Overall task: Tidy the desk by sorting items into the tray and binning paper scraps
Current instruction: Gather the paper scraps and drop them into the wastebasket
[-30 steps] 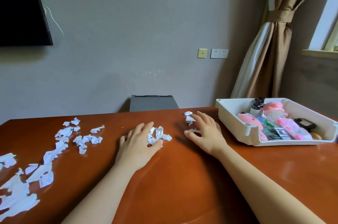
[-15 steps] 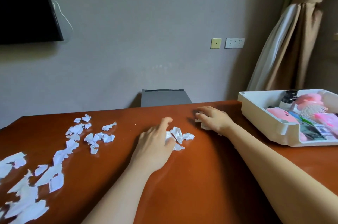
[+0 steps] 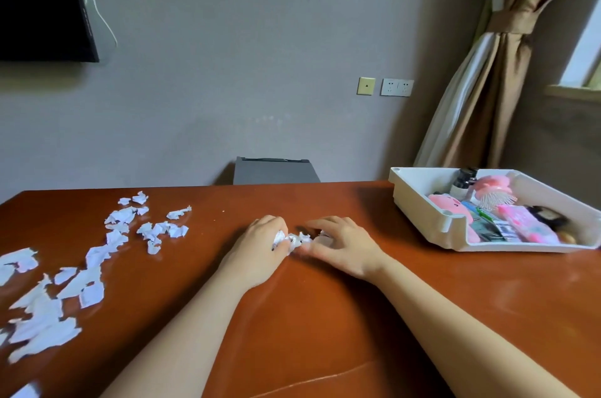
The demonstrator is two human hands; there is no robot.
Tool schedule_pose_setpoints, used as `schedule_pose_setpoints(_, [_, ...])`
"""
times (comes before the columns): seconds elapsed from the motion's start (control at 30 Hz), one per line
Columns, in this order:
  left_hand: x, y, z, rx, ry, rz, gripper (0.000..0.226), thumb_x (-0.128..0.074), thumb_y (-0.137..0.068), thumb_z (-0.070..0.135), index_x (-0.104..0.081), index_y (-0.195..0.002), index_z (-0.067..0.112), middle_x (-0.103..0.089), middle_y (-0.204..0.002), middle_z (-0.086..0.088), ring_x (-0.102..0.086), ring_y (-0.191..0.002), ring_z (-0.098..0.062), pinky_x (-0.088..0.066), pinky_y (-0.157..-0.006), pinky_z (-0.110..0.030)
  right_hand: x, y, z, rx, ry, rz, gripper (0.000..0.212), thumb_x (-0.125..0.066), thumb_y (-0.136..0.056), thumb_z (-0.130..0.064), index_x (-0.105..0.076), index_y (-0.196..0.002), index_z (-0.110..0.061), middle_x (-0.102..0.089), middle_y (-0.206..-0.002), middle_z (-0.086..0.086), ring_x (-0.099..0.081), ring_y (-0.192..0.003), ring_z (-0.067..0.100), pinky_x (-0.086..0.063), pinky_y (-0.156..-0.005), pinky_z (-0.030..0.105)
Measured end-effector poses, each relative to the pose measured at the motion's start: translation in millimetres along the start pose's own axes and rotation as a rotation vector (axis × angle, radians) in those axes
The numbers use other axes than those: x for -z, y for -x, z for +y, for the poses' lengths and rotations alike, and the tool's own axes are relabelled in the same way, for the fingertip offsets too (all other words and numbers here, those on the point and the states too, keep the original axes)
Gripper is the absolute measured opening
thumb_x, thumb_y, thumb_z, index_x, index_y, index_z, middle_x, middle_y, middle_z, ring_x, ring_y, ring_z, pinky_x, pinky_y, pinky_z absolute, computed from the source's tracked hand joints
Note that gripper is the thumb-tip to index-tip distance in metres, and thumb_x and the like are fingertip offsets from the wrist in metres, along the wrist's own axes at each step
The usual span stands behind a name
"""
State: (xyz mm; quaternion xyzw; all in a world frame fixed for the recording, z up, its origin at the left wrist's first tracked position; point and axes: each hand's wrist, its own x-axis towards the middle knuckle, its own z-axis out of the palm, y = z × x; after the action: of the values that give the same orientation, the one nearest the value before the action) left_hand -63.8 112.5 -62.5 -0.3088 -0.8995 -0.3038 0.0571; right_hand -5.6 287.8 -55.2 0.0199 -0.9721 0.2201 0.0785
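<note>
Paper scraps [image 3: 297,240] — a small crumpled white clump — lie on the reddish-brown desk [image 3: 325,316] near its middle, caught between the two hands. The left hand [image 3: 260,251] rests knuckles-up on the desk with its fingers [image 3: 276,225] curled around one side of the clump, and a wad of paper shows at the thumb side. The right hand [image 3: 344,248] comes in from the other side, its fingers [image 3: 325,223] arched and bent down over the paper scraps, with a white piece showing beneath them; the two hands almost touch across the clump. Both forearms are bare and stretch across the desk from the near edge. Well apart on the left, loose scraps [image 3: 97,254] are strewn in a band from the far part of the desk toward the near left corner. At the right edge stands a white tray [image 3: 419,205], holding a pink plush toy [image 3: 447,202], a pink hairbrush [image 3: 494,191], a dark-capped bottle [image 3: 463,181] and some flat packets too blurred to name. Behind the desk's far edge a grey bin [image 3: 276,171] stands against the wall.
</note>
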Motion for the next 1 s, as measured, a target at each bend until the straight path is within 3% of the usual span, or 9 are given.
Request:
schedule_pose_setpoints(0.17, [2,19,7,0.048,0.061,0.032,0.012,-0.049,-0.093,0.013,-0.047,-0.092,0.025,-0.052,-0.097,0.006,-0.052,-0.086,-0.011,-0.044,-0.067,-0.023,-13,12,-17,0.040,0.124,0.043,0.046,-0.048,-0.088,-0.054,-0.045,-0.130,-0.036,-0.051,-0.123,-0.006,-0.042,-0.114,0.016,-0.035,-0.096,0.032])
schedule_pose_setpoints(0.3, [5,35,14,0.037,0.086,0.002,0.033,-0.040,-0.092,0.004,-0.048,-0.113,0.028,-0.049,-0.109,0.008,-0.050,-0.097,-0.012,-0.049,-0.078,-0.028,-15,20,-26,0.065,0.113,0.131,0.024,-0.050,-0.092,-0.041,-0.057,-0.110,-0.028,-0.048,-0.094,-0.004,-0.039,-0.088,0.014,-0.033,-0.075,0.028])
schedule_pose_setpoints(0.4, [6,45,22,0.011,0.047,-0.010,0.022,-0.036,-0.097,0.014,-0.053,-0.106,0.025,-0.051,-0.110,0.009,-0.050,-0.097,-0.010,-0.049,-0.079,-0.028,-19,27,-29,0.074,0.065,0.156,0.015,-0.050,-0.093,-0.033,-0.059,-0.099,-0.022,-0.047,-0.087,-0.003,-0.042,-0.083,0.016,-0.035,-0.069,0.025])
schedule_pose_setpoints(0.47, [6,51,23,0.002,-0.059,0.018,0.022,-0.035,-0.098,0.025,-0.054,-0.109,0.026,-0.050,-0.119,0.010,-0.045,-0.112,-0.010,-0.039,-0.095,-0.026,-21,31,-31,0.057,0.023,0.190,0.011,-0.050,-0.092,-0.024,-0.059,-0.096,-0.019,-0.049,-0.088,-0.004,-0.046,-0.084,0.016,-0.036,-0.066,0.022])
schedule_pose_setpoints(0.53, [6,57,24,0.023,-0.242,0.060,0.029,-0.032,-0.097,0.038,-0.052,-0.118,0.032,-0.044,-0.133,0.013,-0.032,-0.130,-0.009,-0.014,-0.114,-0.037,-21,36,-33,0.027,-0.007,0.220,0.012,-0.048,-0.093,-0.017,-0.060,-0.096,-0.016,-0.055,-0.093,-0.002,-0.049,-0.086,0.016,-0.041,-0.068,0.022])
schedule_pose_setpoints(0.6, [6,64,26,0.098,-0.334,0.041,0.037,-0.027,-0.097,0.048,-0.047,-0.126,0.038,-0.033,-0.145,0.012,-0.019,-0.140,-0.011,-0.001,-0.115,-0.050,-20,43,-34,0.019,-0.030,0.234,0.016,-0.045,-0.095,-0.014,-0.060,-0.100,-0.015,-0.061,-0.101,0.001,-0.052,-0.089,0.017,-0.047,-0.075,0.025])
schedule_pose_setpoints(0.7, [6,74,30,0.176,-0.324,-0.025,0.043,-0.022,-0.096,0.054,-0.039,-0.133,0.041,-0.025,-0.152,0.007,-0.013,-0.143,-0.017,-0.005,-0.113,-0.058,-20,55,-35,-0.014,0.030,0.241,0.021,-0.041,-0.097,-0.017,-0.060,-0.105,-0.020,-0.060,-0.105,0.001,-0.051,-0.096,0.020,-0.046,-0.080,0.031])
schedule_pose_setpoints(0.87, [7,82,35,0.164,-0.329,-0.111,0.046,-0.021,-0.094,0.058,-0.028,-0.138,0.045,-0.025,-0.152,0.010,-0.018,-0.142,-0.017,-0.012,-0.113,-0.055,-21,75,-40,-0.137,0.166,0.200,0.033,-0.035,-0.098,-0.040,-0.049,-0.125,-0.029,-0.049,-0.131,-0.003,-0.039,-0.125,0.024,-0.032,-0.103,0.037])
schedule_pose_setpoints(1.0, [8,81,34,0.065,-0.238,-0.152,0.050,-0.027,-0.091,0.062,-0.022,-0.140,0.050,-0.024,-0.151,0.016,-0.019,-0.141,-0.012,-0.012,-0.114,-0.048,-19,86,-43,-0.107,0.183,0.138,0.037,-0.034,-0.096,-0.046,-0.045,-0.128,-0.030,-0.043,-0.139,-0.006,-0.034,-0.131,0.023,-0.028,-0.107,0.037])
